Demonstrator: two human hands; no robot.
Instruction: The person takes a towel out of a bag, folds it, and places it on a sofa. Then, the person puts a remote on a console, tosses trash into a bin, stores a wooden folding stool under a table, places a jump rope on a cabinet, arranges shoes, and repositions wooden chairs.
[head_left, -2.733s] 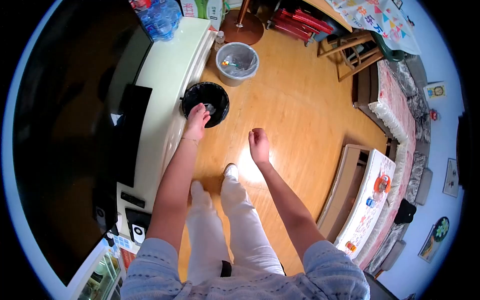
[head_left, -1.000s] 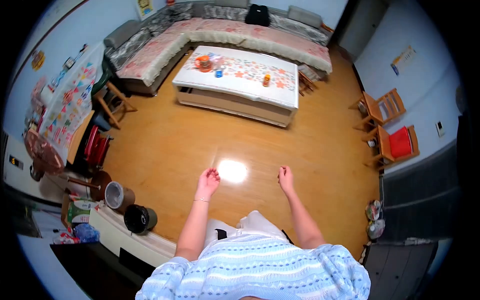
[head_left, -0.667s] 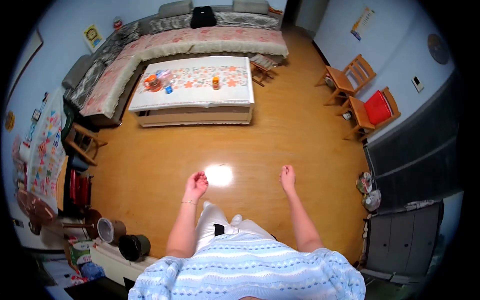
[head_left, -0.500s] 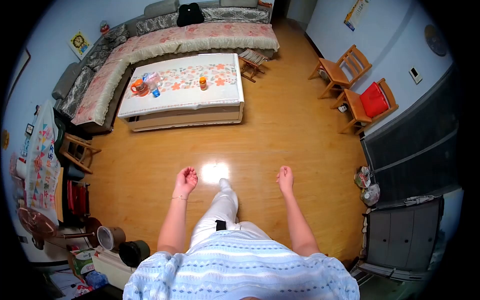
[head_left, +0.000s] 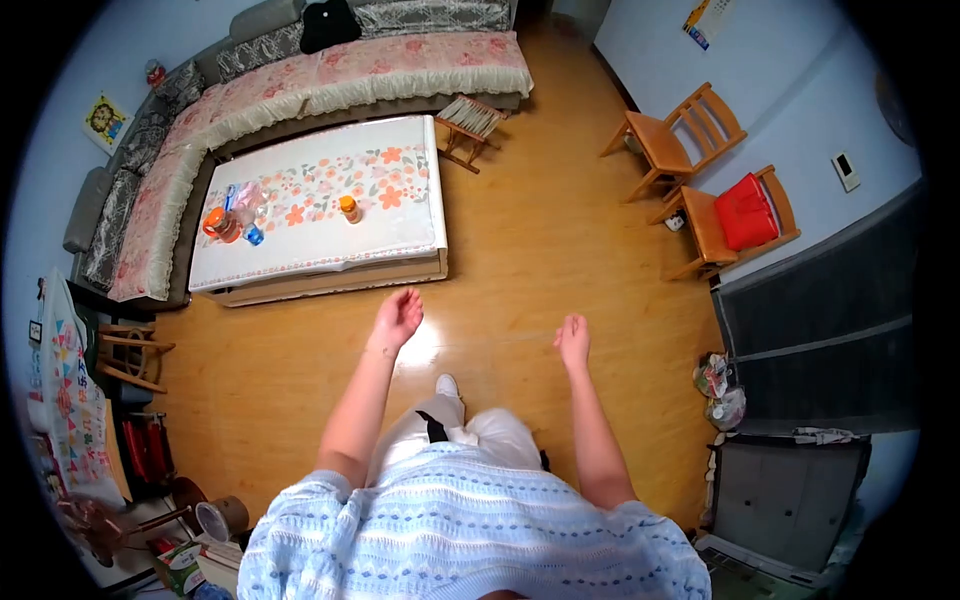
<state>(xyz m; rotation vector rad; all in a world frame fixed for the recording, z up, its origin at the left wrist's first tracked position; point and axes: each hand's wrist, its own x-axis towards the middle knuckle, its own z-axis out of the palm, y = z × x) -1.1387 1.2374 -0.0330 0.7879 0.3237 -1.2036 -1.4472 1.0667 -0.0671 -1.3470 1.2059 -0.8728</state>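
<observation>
My left hand point(head_left: 399, 316) is held out over the wooden floor point(head_left: 500, 260), its fingers loosely curled but apart and nothing in them. Further right, my right hand point(head_left: 573, 342) hangs over the floor with its fingers bent together; whatever they might hold cannot be made out. Neither hand touches anything else. Beyond my left hand stands the low table point(head_left: 320, 240) with a floral cloth. On it are an orange-lidded jug point(head_left: 221, 225), a blue item point(head_left: 252, 235), a clear plastic bag point(head_left: 246, 200) and a small orange bottle point(head_left: 350, 209).
A corner sofa point(head_left: 340, 70) runs behind the table, with a folding stool point(head_left: 470, 122) by the table's far right corner. Two wooden chairs point(head_left: 660, 145) stand at the right, one holding a red bag point(head_left: 746, 212). Plastic bags point(head_left: 725, 408) lie near the right wall. A bin point(head_left: 222, 518) is at lower left.
The view has turned away from the bins and moved towards the low table, which now appears nearer and further left. My left hand has left the black bin and now swings forward near the table's front edge.
</observation>
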